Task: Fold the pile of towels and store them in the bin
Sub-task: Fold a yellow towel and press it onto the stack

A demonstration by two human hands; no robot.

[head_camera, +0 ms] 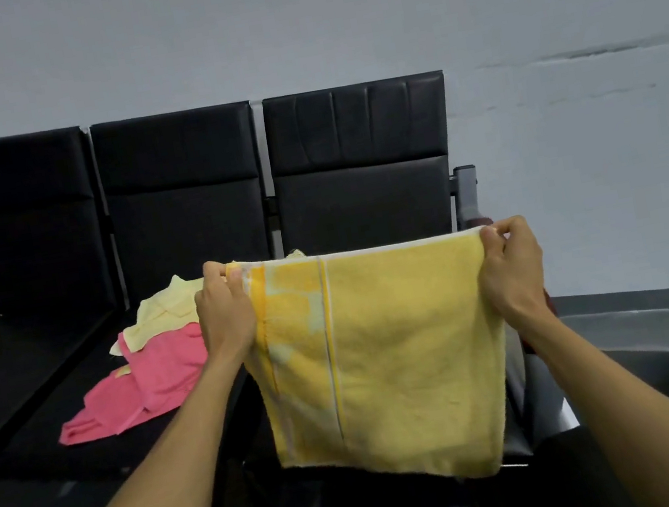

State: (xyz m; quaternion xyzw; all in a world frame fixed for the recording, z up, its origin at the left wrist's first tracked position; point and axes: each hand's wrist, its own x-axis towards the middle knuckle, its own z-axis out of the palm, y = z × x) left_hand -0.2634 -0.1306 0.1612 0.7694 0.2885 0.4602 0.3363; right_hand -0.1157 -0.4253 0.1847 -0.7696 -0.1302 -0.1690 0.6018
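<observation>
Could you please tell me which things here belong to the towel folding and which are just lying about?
Part of the job:
- yellow terry towel, held up by left hand and right hand
- pink towel
- pale yellow towel

Just there:
- black padded bench seats
- grey wall

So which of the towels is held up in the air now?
The bright yellow towel, gripped by both hands; the pink towel and pale yellow towel lie on the seat.

Yellow towel [385, 355] with orange and white stripes; pink towel [142, 387] and pale yellow towel [161, 315]; black seats [182, 199].
</observation>
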